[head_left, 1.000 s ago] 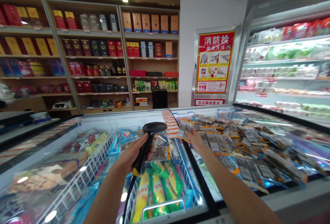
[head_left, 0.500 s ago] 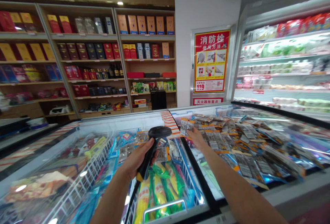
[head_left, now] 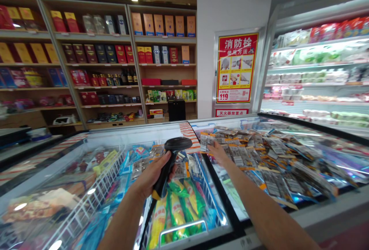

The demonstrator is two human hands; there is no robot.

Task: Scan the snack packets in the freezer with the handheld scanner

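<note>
A black barcode scanner (head_left: 170, 161) with a yellow-tipped handle end is gripped in my left hand (head_left: 154, 173), its head facing right over the freezer. My right hand (head_left: 216, 153) pinches a small plastic packet (head_left: 205, 142) with a printed label and orange edge, held up just right of the scanner head. Many similar packets (head_left: 268, 154) lie spread on the freezer's glass top to the right. Under my left hand, several more packets (head_left: 180, 170) and yellow-green bags of corn (head_left: 177, 213) show inside the freezer. The scanner's cable runs down between my arms.
A white wire basket (head_left: 86, 200) divides the freezer (head_left: 98, 140) at left, with other frozen goods around it. Behind stand wooden shelves (head_left: 100, 38) of boxed goods, a red poster (head_left: 236, 67) on the wall, and a lit refrigerated display (head_left: 317, 83) at right.
Both hands, the scanner and the packet have barely moved; the packet sits very slightly further left. The view has shifted a little.
</note>
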